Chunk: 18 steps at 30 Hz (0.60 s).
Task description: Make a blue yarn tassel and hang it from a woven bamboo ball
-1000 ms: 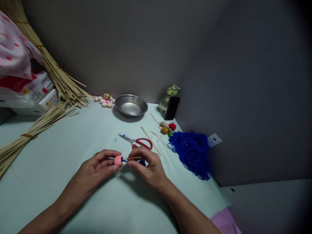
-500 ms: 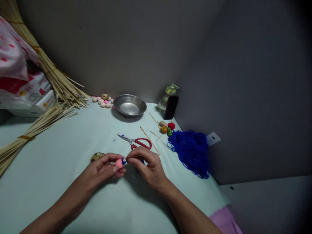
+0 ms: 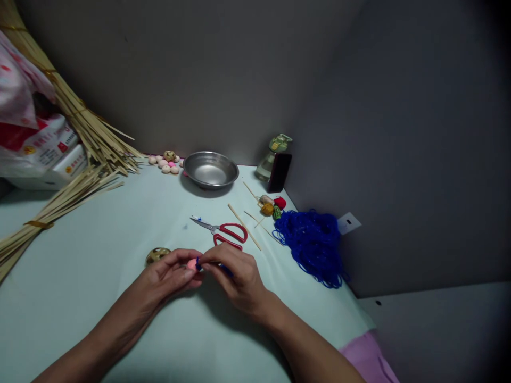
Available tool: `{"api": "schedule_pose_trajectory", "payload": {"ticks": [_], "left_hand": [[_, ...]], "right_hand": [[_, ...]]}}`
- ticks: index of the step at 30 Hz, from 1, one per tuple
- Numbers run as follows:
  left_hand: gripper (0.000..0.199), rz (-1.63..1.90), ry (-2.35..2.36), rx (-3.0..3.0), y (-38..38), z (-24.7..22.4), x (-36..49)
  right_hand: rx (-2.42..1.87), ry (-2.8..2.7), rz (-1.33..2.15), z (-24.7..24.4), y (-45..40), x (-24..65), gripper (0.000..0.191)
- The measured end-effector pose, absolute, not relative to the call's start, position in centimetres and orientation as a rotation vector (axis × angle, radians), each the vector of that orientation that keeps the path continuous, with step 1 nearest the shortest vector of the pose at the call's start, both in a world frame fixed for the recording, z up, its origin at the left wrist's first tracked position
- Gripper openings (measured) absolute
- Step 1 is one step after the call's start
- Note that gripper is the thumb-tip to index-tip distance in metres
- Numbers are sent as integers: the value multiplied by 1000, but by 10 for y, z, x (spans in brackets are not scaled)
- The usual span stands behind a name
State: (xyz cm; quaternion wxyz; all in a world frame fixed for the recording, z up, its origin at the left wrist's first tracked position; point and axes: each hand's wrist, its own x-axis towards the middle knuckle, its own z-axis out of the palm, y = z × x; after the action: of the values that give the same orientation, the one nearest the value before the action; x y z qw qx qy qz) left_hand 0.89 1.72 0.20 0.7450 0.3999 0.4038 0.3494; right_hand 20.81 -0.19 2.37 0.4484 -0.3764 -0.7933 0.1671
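Between the fingers of my left hand [image 3: 171, 274] is a small pink ball [image 3: 192, 264] with dark blue cord at its right end. The fingertips of my right hand [image 3: 235, 271] are pinched on the blue cord, right against the ball. More blue shows beneath my right fingers. Just behind my left hand sits a woven tan ball [image 3: 156, 255], partly covered. Red-handled scissors [image 3: 215, 230] lie beyond my right hand, their blades pointing left, with a small blue scrap by the tip.
A metal bowl [image 3: 211, 171] stands at the back, beside several pale balls [image 3: 165, 169]. Thin sticks [image 3: 244, 227], small yarn bundles [image 3: 266, 208], a phone [image 3: 279, 173], a bottle [image 3: 265, 166] and blue cord [image 3: 311, 242] are on the right. Straw bundles [image 3: 59, 205] lie left.
My right fingertips have moved left, closer to the pink ball. The whole view has shifted slightly, and more of the scissors' lower handle shows.
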Motion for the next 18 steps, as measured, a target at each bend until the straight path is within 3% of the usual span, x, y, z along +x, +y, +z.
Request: {"api": "schedule_pose_trajectory", "payload": {"ticks": [11,18], "left_hand": [[44,734,999,1080,19,-12,5],[43,763,972,1070,16,-11,9]], "right_hand": [[-945,-1802,432,32,-7,208,17],[-939,-1820,393,30,-4,208,16]]}}
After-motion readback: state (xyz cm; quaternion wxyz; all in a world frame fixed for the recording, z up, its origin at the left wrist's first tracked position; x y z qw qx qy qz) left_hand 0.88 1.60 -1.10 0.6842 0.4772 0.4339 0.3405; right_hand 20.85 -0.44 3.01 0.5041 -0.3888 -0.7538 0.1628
